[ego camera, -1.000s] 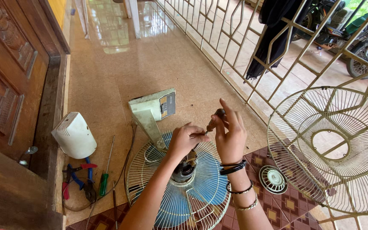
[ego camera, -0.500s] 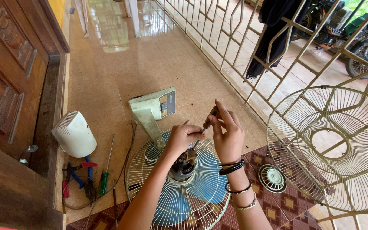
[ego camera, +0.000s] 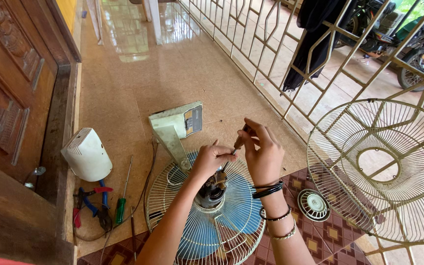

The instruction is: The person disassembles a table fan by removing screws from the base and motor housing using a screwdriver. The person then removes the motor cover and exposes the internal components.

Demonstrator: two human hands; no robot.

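Observation:
A stand fan lies face down on the floor, its wire rear guard [ego camera: 170, 196] and blue blades [ego camera: 241, 206] around a dark motor [ego camera: 211, 190] at the middle. My right hand [ego camera: 262, 157] grips the brown handle of a screwdriver [ego camera: 240, 140] angled down at the motor. My left hand [ego camera: 211, 158] pinches the screwdriver's shaft just above the motor. The fan's beige base [ego camera: 176, 125] points away from me. Black and silver bangles circle my right wrist.
A white motor cover [ego camera: 86, 154] lies at left beside pliers [ego camera: 90, 203] and a green screwdriver [ego camera: 119, 210]. A loose front guard [ego camera: 384, 167] leans at right, a round cap [ego camera: 314, 205] near it. A wooden door stands left, a metal gate with a motorbike beyond it.
My right hand has lowered slightly and turned on the screwdriver handle. My left hand has stayed on the shaft over the motor.

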